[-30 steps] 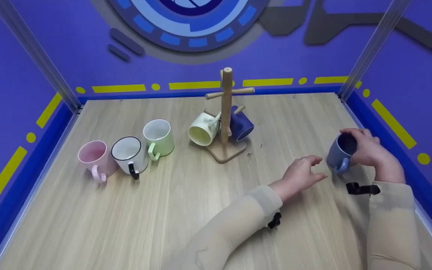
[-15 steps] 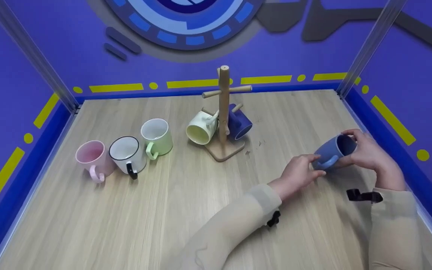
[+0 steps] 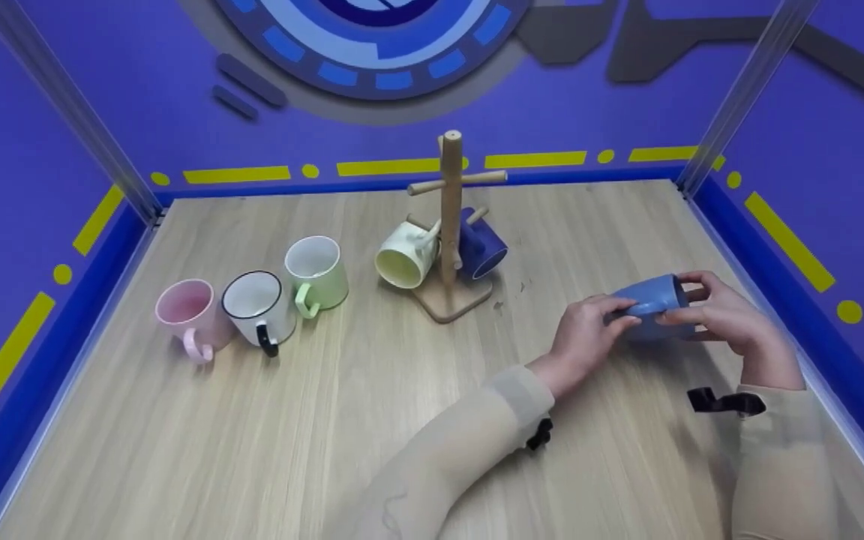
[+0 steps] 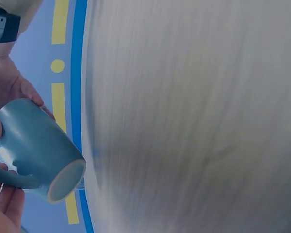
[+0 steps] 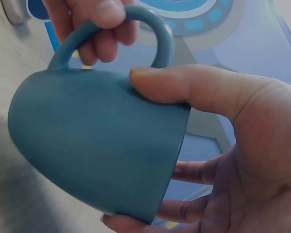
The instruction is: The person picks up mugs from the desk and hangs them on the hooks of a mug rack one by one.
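A blue-grey mug [image 3: 653, 304] is held on its side between both hands at the right of the table, its mouth toward the right hand. The left hand [image 3: 586, 334] pinches the mug's handle [image 5: 160, 39], thumb on one side and fingers through the loop, as the right wrist view shows. Around the rim end, the right hand [image 3: 736, 319] grips the mug with the thumb [image 5: 169, 85] on its wall and fingers on the opposite side. In the left wrist view the mug's pale-ringed base [image 4: 68, 179] faces the camera.
A wooden mug tree [image 3: 451, 202] stands mid-table, carrying a cream mug [image 3: 406, 255] and a dark blue mug [image 3: 483, 246] on lower pegs. Pink [image 3: 192, 315], white black-rimmed [image 3: 258, 307] and light green [image 3: 317, 274] mugs stand at left. Purple-blue walls [image 3: 814, 187] enclose the table.
The blue-grey mug, upright in the right hand earlier, is now tipped onto its side and turned. The left hand, at first apart, has taken hold of its handle.
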`<state>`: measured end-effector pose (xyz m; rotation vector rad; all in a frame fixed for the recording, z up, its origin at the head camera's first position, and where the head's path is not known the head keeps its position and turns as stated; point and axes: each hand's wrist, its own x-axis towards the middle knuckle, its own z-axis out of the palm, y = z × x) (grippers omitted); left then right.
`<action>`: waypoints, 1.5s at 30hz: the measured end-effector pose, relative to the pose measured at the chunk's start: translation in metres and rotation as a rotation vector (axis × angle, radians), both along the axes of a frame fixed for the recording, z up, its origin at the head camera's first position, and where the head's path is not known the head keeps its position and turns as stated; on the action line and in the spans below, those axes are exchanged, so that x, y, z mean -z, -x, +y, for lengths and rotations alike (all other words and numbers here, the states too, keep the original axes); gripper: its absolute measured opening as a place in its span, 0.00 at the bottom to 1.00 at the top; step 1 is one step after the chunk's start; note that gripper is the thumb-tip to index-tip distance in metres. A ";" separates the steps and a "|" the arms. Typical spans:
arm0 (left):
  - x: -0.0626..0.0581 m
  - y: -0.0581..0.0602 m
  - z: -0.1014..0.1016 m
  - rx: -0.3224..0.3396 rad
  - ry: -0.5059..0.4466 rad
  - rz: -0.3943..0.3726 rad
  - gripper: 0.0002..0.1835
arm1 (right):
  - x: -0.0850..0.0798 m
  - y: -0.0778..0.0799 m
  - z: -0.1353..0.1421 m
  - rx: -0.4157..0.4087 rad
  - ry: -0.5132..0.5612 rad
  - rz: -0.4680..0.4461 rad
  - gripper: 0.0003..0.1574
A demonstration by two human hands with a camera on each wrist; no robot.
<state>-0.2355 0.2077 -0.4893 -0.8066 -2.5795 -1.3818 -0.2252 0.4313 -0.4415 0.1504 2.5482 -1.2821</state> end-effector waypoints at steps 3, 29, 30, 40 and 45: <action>-0.003 0.001 -0.005 0.008 -0.018 0.049 0.19 | 0.004 0.001 -0.002 -0.001 0.053 -0.022 0.58; -0.029 0.021 -0.083 -0.078 -0.103 0.262 0.16 | 0.009 0.005 -0.070 -0.332 0.103 0.295 0.58; -0.030 0.021 -0.086 -0.079 -0.119 0.256 0.16 | 0.008 0.005 -0.073 -0.323 0.095 0.311 0.56; -0.039 0.015 -0.120 -0.111 -0.377 0.180 0.15 | -0.004 0.009 -0.109 -0.296 0.120 0.318 0.53; -0.044 0.013 -0.149 -0.172 -0.339 0.164 0.15 | -0.010 0.016 -0.132 -0.322 0.130 0.303 0.53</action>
